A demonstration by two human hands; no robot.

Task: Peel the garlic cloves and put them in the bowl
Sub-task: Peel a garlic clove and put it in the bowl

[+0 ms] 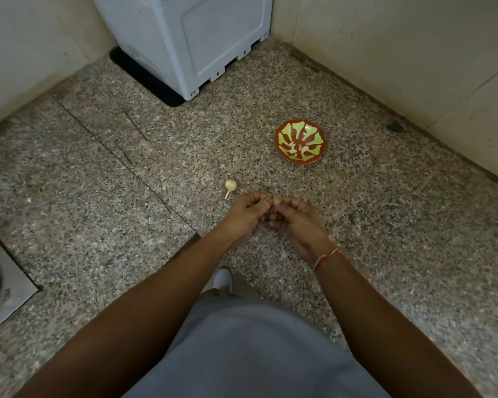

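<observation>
My left hand point(246, 212) and my right hand point(296, 218) meet over the speckled stone counter, fingers curled, thumbs and fingertips pinching a small garlic clove point(273, 209) that is almost entirely hidden between them. A garlic bulb point(230, 186) with its stalk lies on the counter just beyond my left hand. Further back to the right stands a red and green patterned bowl point(288, 130) with several peeled cloves point(299, 149) in its bottom.
A white plastic appliance point(190, 41) stands on a black mat at the back. Tiled walls close the counter on the left and right. A steel sink edge point(9, 280) shows at the lower left. A dark spot point(395, 126) lies near the right wall.
</observation>
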